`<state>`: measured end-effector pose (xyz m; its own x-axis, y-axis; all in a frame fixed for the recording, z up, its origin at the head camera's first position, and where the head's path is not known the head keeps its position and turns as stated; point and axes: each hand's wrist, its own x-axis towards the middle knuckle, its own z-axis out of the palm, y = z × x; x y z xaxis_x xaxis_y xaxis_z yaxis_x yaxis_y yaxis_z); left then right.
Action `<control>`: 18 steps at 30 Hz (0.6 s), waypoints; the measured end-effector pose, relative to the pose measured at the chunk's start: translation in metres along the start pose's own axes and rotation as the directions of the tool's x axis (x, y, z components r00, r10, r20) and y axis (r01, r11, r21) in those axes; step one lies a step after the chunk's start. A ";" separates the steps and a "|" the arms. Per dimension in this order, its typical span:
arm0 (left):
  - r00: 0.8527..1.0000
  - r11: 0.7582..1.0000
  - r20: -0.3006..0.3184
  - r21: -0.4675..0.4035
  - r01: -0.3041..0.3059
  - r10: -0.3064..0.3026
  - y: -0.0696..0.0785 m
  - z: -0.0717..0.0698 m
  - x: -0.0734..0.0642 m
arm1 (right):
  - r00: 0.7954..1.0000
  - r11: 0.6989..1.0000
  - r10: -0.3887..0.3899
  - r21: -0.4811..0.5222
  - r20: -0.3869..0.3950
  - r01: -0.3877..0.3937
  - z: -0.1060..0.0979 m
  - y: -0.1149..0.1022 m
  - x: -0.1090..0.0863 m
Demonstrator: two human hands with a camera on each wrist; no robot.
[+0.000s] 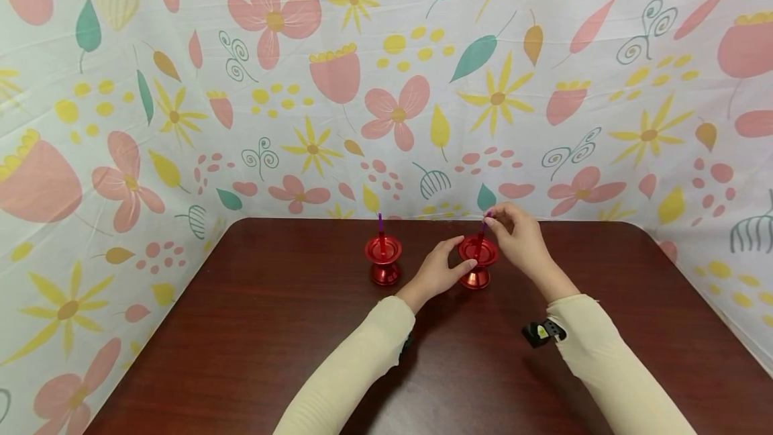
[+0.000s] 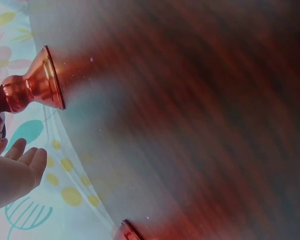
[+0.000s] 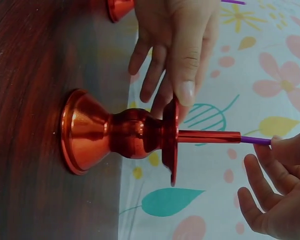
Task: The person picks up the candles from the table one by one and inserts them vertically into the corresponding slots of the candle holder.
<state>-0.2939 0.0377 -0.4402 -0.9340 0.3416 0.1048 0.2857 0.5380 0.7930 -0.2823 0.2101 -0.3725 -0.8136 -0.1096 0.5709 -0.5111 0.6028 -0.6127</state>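
Observation:
A shiny red candle holder (image 1: 476,280) with a wide dish and a flared foot stands upright on the table. My left hand (image 1: 436,271) grips the rim of its dish; in the right wrist view the thumb (image 3: 188,90) lies on the rim. A narrow red tube (image 3: 210,136) rises from the dish, and a thin purple stick (image 3: 255,140) protrudes from its top. My right hand (image 1: 519,239) pinches the stick's upper end between thumb and fingertips. In the left wrist view the same holder (image 2: 20,92) appears sideways, its dish partly cut off.
To the left stands a second red candle holder (image 1: 385,274), with another purple stick (image 1: 380,222) upright in it. Both are near the back edge of the dark brown wooden table (image 1: 253,327). Behind hangs a flower-patterned cloth (image 1: 338,173). A black strap (image 1: 543,333) is at the right wrist.

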 end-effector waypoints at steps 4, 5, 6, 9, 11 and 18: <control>1.000 1.000 0.002 0.003 -0.006 0.006 0.000 -0.001 0.000 | 1.000 1.000 0.013 -0.021 0.019 -0.013 0.002 0.003 -0.001; 1.000 1.000 0.002 0.006 -0.008 0.008 0.000 -0.001 0.000 | 1.000 1.000 0.015 -0.027 0.022 -0.014 0.002 0.003 -0.001; 1.000 1.000 0.002 0.008 -0.009 0.009 0.001 -0.001 0.000 | 1.000 0.999 0.016 -0.031 0.024 -0.015 0.003 0.003 -0.001; 1.000 1.000 0.002 0.013 -0.013 0.013 0.002 -0.003 0.000 | 1.000 0.999 0.003 -0.039 0.026 -0.002 0.004 0.003 -0.001; 1.000 1.000 0.001 0.018 -0.014 0.014 0.003 -0.003 0.000 | 0.999 0.999 -0.014 -0.046 0.028 0.016 0.005 0.003 0.000; 1.000 1.000 0.003 0.018 -0.008 0.008 0.003 -0.002 -0.002 | 0.999 0.997 -0.043 -0.060 0.031 0.045 0.008 0.004 -0.003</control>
<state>-0.2916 0.0369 -0.4366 -0.9310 0.3483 0.1096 0.2973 0.5486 0.7814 -0.2842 0.2063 -0.3810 -0.7989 -0.1602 0.5798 -0.5300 0.6434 -0.5525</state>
